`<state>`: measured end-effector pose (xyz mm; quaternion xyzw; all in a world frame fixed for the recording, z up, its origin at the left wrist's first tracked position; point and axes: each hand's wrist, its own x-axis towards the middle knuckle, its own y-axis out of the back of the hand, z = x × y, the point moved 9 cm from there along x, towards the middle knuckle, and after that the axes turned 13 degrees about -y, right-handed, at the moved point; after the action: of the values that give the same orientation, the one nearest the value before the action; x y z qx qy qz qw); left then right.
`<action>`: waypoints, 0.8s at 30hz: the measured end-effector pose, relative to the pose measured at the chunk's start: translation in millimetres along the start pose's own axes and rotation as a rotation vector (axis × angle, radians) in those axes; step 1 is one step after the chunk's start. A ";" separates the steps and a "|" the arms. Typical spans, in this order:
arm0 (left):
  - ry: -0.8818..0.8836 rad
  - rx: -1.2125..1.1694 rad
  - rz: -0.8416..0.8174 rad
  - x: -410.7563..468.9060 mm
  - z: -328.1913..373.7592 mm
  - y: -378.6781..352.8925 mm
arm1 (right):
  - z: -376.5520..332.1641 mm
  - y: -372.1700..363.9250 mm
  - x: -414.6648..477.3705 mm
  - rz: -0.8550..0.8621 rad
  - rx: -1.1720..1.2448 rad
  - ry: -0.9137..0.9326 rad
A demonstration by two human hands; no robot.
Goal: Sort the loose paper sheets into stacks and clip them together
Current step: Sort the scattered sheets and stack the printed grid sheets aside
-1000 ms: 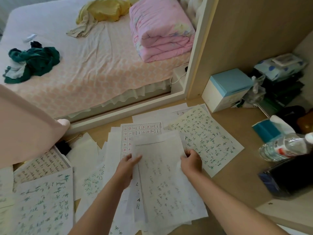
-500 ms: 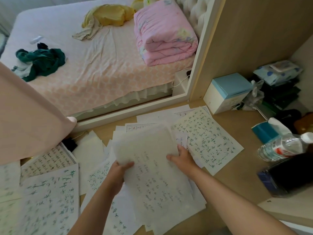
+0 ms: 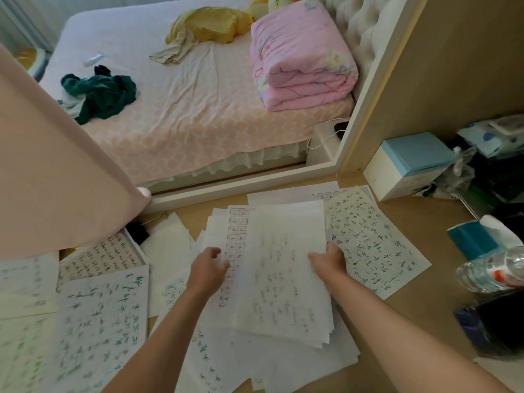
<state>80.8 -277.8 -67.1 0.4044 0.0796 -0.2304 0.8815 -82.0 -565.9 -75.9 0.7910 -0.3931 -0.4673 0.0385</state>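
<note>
A thin stack of white sheets (image 3: pixel 283 268) with faint writing lies face down in the middle of the wooden desk (image 3: pixel 419 302). My right hand (image 3: pixel 329 260) grips its right edge, fingers curled under. My left hand (image 3: pixel 208 269) hovers just off the stack's left edge, fingers loosely curled and holding nothing, over a sheet with a red printed grid (image 3: pixel 236 245). More loose sheets with green handwriting lie to the right (image 3: pixel 374 245), at the lower left (image 3: pixel 96 330) and under the stack. A black binder clip (image 3: pixel 137 232) sits at the left by the curtain.
A pink curtain (image 3: pixel 56 171) hangs over the desk's left side. At the right stand a blue-lidded box (image 3: pixel 408 163), a teal tissue pack (image 3: pixel 476 236), a lying water bottle (image 3: pixel 493 270) and a dark box (image 3: pixel 493 321). A bed with a pink quilt (image 3: pixel 300 58) lies beyond the ledge.
The left hand has let go of the stack and drawn slightly left. The stack has shifted right in the right hand, uncovering the red-grid sheet.
</note>
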 end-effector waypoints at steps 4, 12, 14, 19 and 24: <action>0.010 0.164 -0.059 9.5 0.7 -8.6 | -9.7 -15.9 7.9 0.046 -0.059 -0.015; 0.192 -0.229 -0.061 6.1 -9.5 -30.3 | -12.7 -55.5 7.8 -0.042 -0.102 -0.110; 0.217 -0.317 -0.117 1.5 -10.2 -35.9 | -8.1 -61.3 8.6 -0.115 -0.088 -0.142; 0.056 -0.079 -0.125 1.1 -1.9 -28.2 | -13.2 -45.9 12.9 -0.084 -0.213 -0.007; 0.122 0.300 0.045 2.9 -17.5 9.0 | -17.6 9.6 28.6 0.143 -0.277 0.033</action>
<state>88.5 -260.6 -73.5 0.5465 0.0887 -0.1947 0.8096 -66.8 -596.8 -82.2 0.7556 -0.3798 -0.4999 0.1868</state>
